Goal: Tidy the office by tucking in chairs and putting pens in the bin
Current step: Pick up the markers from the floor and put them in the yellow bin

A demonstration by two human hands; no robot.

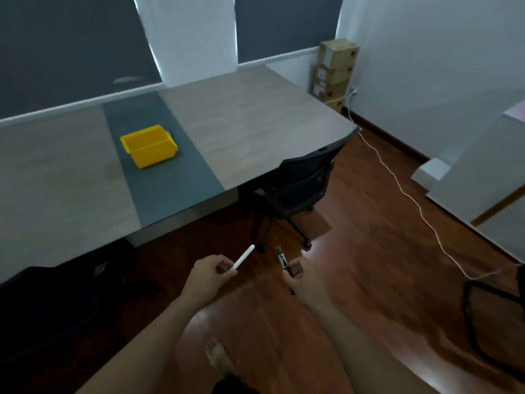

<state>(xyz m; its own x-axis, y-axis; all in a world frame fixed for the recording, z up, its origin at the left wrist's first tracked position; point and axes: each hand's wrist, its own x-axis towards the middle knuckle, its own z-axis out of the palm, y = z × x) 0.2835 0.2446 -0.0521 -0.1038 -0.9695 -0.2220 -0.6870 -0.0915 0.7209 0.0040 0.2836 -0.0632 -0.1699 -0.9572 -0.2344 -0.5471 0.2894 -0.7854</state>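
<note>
Second chair (468, 311) partly beyond right edge

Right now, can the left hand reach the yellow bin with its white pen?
Probably not yet: the left hand holds the white pen over the floor, short of the desk, and the yellow bin sits mid-desk. Nothing blocks the way.

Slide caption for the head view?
Left hand holds a white pen, right hand a black marker; yellow bin ahead on desk.

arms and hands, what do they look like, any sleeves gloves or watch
Both are bare: no sleeves reach the left arm or right arm in view, and no gloves cover the left hand or right hand. No watch, bracelet or ring shows.
</note>
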